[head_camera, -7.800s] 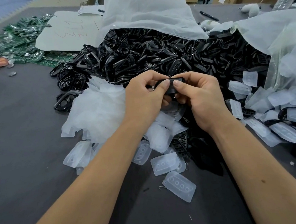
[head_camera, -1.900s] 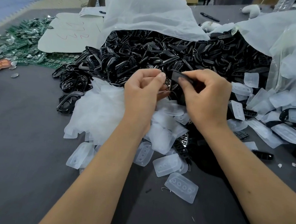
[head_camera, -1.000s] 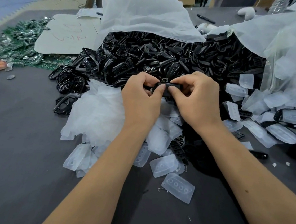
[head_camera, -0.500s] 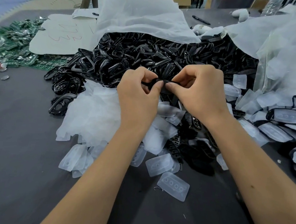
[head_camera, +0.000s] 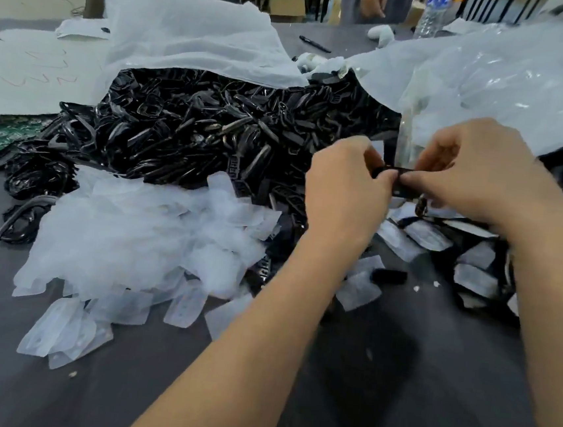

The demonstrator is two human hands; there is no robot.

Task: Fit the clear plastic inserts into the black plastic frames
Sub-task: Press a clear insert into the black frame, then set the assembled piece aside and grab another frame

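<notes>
— Black plastic, that piece between your hands: why hold it up there instead of working flat on the surface [head_camera: 51, 380]?

— From the head view, the only one I have: I keep the black frame [head_camera: 400, 187] raised between both hands so my thumbs can bear on it from above. My left hand [head_camera: 343, 198] pinches its left end, fingers curled round it; my right hand [head_camera: 476, 177] pinches the right end the same way. Whether a clear insert already sits inside it I cannot tell; my fingers cover most of it and the picture is smeared.

— And the stock?

— The heap of black frames [head_camera: 212, 127] spills from the white bag [head_camera: 187, 32] straight ahead, and the loose clear inserts [head_camera: 139, 244] lie in front of it, both near enough to reach. To my right, under my hands, lie the fitted pieces [head_camera: 426, 234], frames with inserts in them, kept apart from the raw piles so I don't mix them, I'd judge.

— What next?

— Probably press until it seats, then drop it on that right-hand lot.
</notes>
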